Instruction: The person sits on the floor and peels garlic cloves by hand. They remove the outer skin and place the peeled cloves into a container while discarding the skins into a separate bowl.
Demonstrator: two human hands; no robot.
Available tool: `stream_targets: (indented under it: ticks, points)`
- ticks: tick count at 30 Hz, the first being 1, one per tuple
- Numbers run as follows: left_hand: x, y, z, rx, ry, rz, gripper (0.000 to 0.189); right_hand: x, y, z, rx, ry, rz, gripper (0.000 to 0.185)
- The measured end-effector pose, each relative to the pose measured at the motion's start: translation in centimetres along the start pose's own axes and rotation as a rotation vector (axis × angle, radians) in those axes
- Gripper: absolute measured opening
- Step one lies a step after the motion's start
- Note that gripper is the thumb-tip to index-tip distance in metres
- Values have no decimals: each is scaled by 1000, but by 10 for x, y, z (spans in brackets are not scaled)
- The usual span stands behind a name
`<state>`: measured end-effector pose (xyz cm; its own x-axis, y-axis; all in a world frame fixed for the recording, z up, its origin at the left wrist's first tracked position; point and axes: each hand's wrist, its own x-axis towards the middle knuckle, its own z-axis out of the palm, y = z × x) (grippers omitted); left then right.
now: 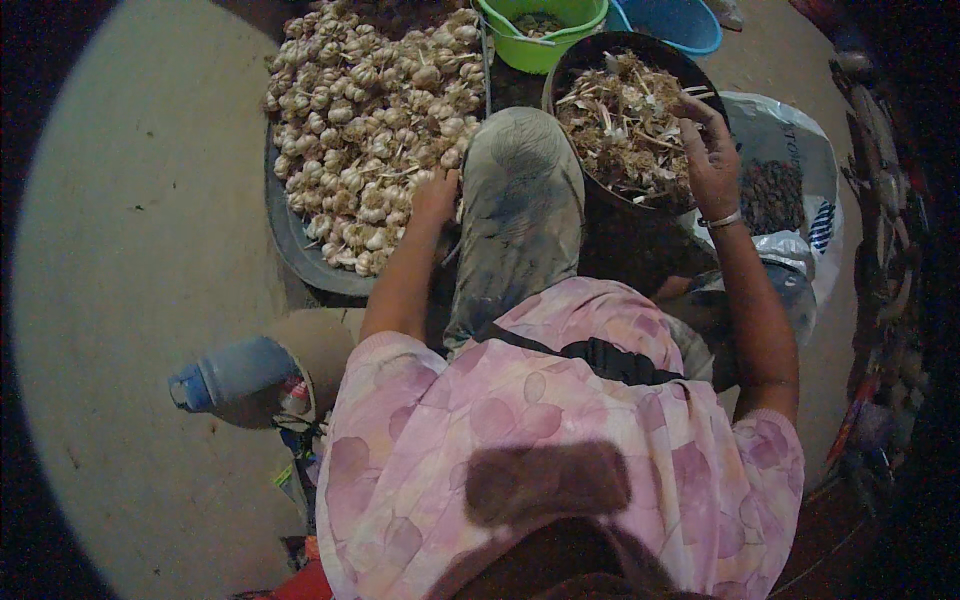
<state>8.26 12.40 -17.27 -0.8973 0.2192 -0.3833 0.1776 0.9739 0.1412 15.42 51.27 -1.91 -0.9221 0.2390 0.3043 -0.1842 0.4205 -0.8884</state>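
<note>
Many garlic bulbs [375,135] fill a large grey tub [281,240] at the upper left. At its right edge, beside my raised knee, my left hand [436,196] reaches in among the bulbs; its fingertips are partly hidden, so what it holds cannot be told. My right hand [711,157] is over the right rim of a round dark basin [559,71], its fingers curved and apart. Dry garlic stalks, roots and skins [626,120] heap up in that basin, and pale stalks show just beside the fingertips.
A green bucket [517,54] and a blue bucket [694,34] stand behind the basin. At the right lies a white plastic sack [817,127] with small dark lumps [771,196] on it. A blue bottle [240,371] is at the lower left, near my leg.
</note>
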Motion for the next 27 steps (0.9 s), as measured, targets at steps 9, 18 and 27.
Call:
stream_targets:
  ticks: [9, 18, 27]
  points:
    - [40, -60, -73, -405, 487, 101, 55, 1, 1, 0, 61, 0, -48, 30]
    - [-10, 138, -219, -1397, -216, 527, 35, 3, -7, 3, 258, -141, 197, 28]
    - [-11, 234, -192, -1348, -492, 537, 36, -1, 9, -3, 607, -150, 272, 39]
